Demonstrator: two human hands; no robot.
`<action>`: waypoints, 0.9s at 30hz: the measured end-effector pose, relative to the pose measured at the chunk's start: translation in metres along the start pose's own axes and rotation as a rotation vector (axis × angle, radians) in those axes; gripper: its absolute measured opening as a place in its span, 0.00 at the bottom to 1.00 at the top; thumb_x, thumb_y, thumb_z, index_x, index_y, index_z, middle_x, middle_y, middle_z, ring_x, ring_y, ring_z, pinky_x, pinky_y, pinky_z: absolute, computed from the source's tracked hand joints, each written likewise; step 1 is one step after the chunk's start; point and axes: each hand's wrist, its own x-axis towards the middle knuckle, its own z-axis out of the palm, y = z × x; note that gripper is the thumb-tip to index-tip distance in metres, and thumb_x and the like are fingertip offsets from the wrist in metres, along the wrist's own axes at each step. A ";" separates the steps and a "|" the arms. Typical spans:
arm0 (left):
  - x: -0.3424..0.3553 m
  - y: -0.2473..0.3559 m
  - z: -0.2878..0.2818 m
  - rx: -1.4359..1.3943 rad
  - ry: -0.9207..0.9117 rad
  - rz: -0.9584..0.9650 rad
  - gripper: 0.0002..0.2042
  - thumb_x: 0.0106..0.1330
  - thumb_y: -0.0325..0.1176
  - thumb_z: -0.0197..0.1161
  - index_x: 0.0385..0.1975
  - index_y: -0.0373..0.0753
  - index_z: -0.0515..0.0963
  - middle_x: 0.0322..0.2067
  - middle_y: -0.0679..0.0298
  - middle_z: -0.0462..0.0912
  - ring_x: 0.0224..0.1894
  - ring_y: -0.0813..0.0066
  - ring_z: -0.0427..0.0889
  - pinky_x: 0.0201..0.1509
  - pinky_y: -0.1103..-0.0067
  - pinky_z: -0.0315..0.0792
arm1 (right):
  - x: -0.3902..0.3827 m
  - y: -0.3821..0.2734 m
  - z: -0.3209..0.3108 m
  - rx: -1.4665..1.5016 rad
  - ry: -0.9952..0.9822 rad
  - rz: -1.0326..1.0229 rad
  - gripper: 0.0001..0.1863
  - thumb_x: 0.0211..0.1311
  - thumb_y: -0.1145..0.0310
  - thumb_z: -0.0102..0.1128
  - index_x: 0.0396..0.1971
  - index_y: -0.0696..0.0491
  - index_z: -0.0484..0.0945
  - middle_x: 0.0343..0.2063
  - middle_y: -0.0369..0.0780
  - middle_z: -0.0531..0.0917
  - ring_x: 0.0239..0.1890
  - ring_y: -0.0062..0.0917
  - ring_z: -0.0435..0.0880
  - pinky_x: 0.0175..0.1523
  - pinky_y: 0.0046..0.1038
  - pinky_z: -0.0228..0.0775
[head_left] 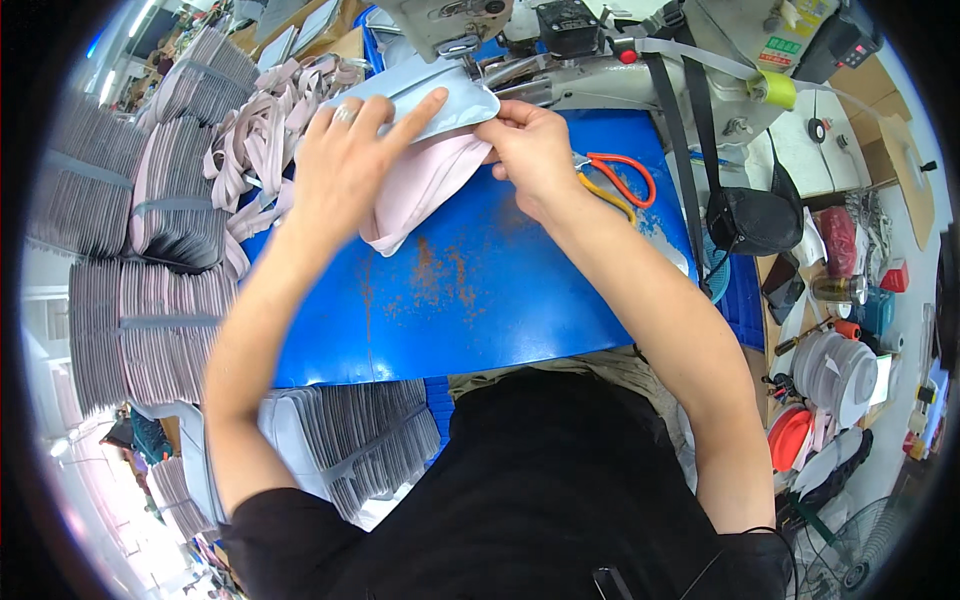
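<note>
Blue panel (435, 84) over pink cloth (432, 188), 12 o'clock: likely light, limp, best edge-held; left hand (345, 160) fingers spread atop, right hand (535, 150) fingers pinching 3 o'clock edge

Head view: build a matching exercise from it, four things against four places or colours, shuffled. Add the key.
1. Scissors
2. Pink cloth
3. Table
4. Ring

A. Blue with brownish marks
B. On the left hand
C. Red and yellow handles, beside the right hand
D. Partly under the pale blue piece

Pairs: 1-C, 2-D, 3-A, 4-B
</note>
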 end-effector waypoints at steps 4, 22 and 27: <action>0.018 -0.054 -0.007 0.052 -0.382 0.255 0.38 0.65 0.29 0.61 0.78 0.62 0.63 0.38 0.62 0.75 0.34 0.65 0.84 0.38 0.70 0.81 | -0.001 -0.003 -0.013 -0.038 -0.107 0.023 0.19 0.60 0.73 0.70 0.52 0.58 0.86 0.32 0.32 0.84 0.28 0.13 0.78 0.27 0.17 0.65; 0.057 -0.035 -0.034 0.011 -0.412 0.336 0.26 0.61 0.28 0.65 0.63 0.48 0.81 0.37 0.60 0.82 0.31 0.68 0.88 0.36 0.74 0.83 | 0.009 0.006 -0.005 0.213 -0.104 -0.003 0.15 0.68 0.76 0.67 0.52 0.65 0.83 0.35 0.38 0.86 0.34 0.21 0.87 0.36 0.24 0.83; 0.058 -0.009 -0.037 -0.009 -0.431 0.230 0.24 0.59 0.29 0.66 0.59 0.40 0.82 0.36 0.59 0.83 0.30 0.65 0.88 0.34 0.74 0.82 | 0.011 0.014 -0.006 0.227 -0.080 -0.049 0.16 0.68 0.76 0.67 0.53 0.65 0.83 0.37 0.38 0.85 0.34 0.20 0.86 0.39 0.25 0.83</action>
